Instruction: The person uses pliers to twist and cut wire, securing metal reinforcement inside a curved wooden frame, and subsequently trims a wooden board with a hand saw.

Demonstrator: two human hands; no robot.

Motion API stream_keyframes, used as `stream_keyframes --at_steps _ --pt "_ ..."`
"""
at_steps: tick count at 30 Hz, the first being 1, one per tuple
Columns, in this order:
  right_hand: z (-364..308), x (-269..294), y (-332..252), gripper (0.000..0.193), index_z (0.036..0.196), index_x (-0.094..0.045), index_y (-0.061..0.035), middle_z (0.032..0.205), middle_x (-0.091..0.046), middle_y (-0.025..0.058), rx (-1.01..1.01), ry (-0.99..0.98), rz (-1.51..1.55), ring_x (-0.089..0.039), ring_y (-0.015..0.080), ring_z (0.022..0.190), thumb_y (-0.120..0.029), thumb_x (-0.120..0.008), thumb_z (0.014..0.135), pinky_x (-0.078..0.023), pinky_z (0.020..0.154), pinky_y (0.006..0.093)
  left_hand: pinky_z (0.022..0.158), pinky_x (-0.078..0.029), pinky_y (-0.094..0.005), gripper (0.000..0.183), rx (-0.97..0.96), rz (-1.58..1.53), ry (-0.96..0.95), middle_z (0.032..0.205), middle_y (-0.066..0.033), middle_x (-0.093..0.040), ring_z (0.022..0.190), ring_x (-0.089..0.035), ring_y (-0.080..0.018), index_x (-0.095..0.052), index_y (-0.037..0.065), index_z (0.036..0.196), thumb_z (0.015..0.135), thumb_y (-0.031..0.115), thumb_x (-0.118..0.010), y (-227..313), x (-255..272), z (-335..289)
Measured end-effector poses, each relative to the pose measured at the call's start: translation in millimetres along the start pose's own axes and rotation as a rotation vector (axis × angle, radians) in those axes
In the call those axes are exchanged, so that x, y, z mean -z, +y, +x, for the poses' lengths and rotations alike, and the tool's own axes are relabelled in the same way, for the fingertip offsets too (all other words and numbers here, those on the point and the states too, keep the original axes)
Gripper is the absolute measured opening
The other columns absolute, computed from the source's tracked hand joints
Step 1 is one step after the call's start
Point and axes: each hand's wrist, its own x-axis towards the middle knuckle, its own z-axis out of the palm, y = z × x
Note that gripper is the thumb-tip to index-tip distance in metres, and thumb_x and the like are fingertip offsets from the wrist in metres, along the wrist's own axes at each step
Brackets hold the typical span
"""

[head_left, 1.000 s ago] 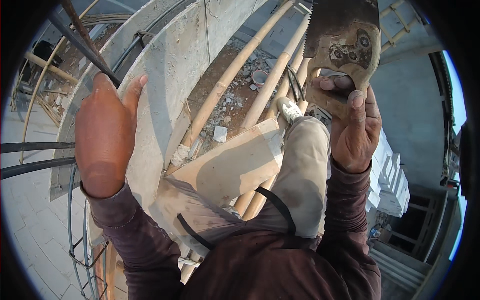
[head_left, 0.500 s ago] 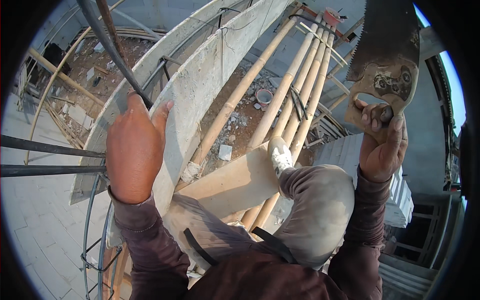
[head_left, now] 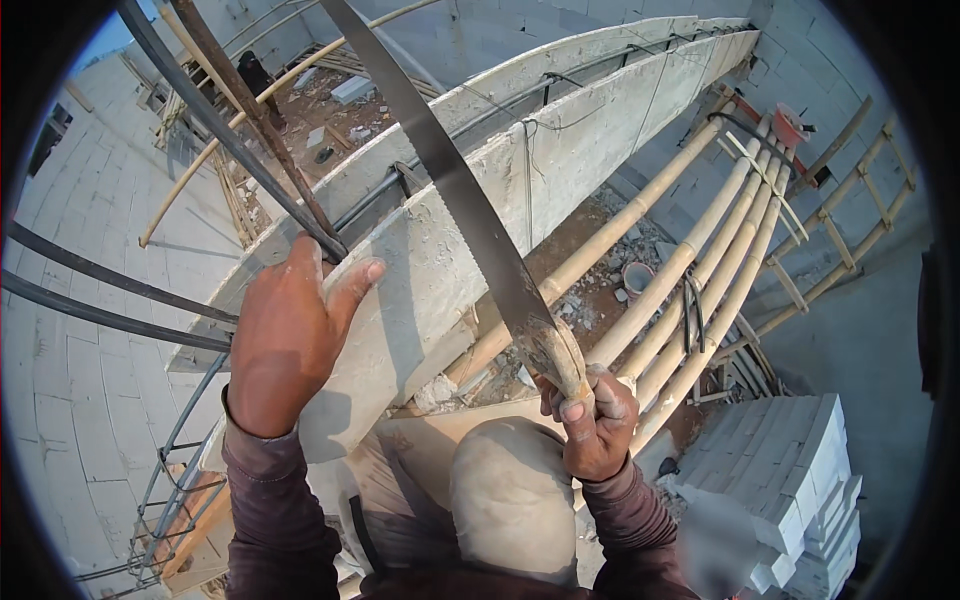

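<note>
My right hand (head_left: 600, 425) is closed round the wooden handle of a handsaw (head_left: 455, 185). Its dark toothed blade slants up and to the left, across the view of the pale formwork board (head_left: 590, 130); whether it touches the board I cannot tell. My left hand (head_left: 290, 335) grips the near board's top edge, thumb on the outer side, with the other fingertips hidden in the gap. Dark steel rebar (head_left: 235, 140) rises from the gap just beyond my left fingers, and more bars run left beside my wrist.
Bamboo poles (head_left: 680, 255) lie to the right, with a red bucket (head_left: 790, 125) at their far end. Below, a pail (head_left: 637, 278) stands amid rubble. Stacked grey blocks (head_left: 770, 470) stand at lower right, a bamboo ladder (head_left: 840, 230) at far right. A person (head_left: 255, 80) is far left.
The handsaw has come from the upper right down and left, its blade now leaning across the boards. My left hand stays on the board, and the view has turned toward the left.
</note>
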Motion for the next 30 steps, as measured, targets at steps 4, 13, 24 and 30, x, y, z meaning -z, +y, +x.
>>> stream_keyframes --at_steps 4,13,24,30 --pt "3.3 -2.1 26.5 0.027 0.097 -0.069 0.0056 0.074 -0.061 0.0102 -0.026 -0.051 0.056 -0.057 0.0200 0.061 -0.022 -0.069 0.100 -0.044 0.059 0.0318 0.068 -0.046 -0.0577 0.060 -0.039 0.013 0.044 0.071 -0.0339 -0.061 0.077 -0.063 -0.0547 -0.058 -0.008 0.093 0.098 0.050 -0.070 -1.4 -0.9 -0.4" --pt "15.6 -4.1 38.3 0.032 0.097 -0.068 0.0045 0.078 -0.066 0.0109 0.076 -0.132 0.060 -0.064 0.0195 0.067 -0.028 -0.070 0.100 -0.050 0.063 0.0323 0.063 -0.048 -0.0479 0.045 -0.026 -0.034 0.116 0.074 -0.0285 -0.063 0.068 -0.065 -0.0431 -0.059 -0.007 0.098 0.096 0.034 -0.077 3.0 -7.4 -3.5" --pt "16.3 14.4 51.7 0.026 0.093 -0.066 0.0036 0.078 -0.062 0.0162 0.139 -0.100 0.098 -0.062 0.0331 0.064 -0.019 -0.077 0.094 -0.047 0.059 0.0375 0.054 -0.044 -0.0402 0.045 -0.168 0.080 0.182 0.064 -0.0217 -0.056 0.055 -0.045 -0.0314 -0.055 -0.004 0.075 0.086 0.026 -0.088 13.9 -4.0 -7.2" --pt "15.0 10.4 55.3 0.027 0.097 -0.069 0.0036 0.069 -0.060 0.0121 0.096 -0.155 0.110 -0.061 0.0272 0.058 -0.022 -0.075 0.095 -0.047 0.056 0.0353 0.055 -0.045 -0.0432 0.046 -0.189 0.107 0.146 0.066 -0.0231 -0.058 0.056 -0.053 -0.0403 -0.060 -0.004 0.077 0.087 0.032 -0.086 5.9 -1.5 -3.7"
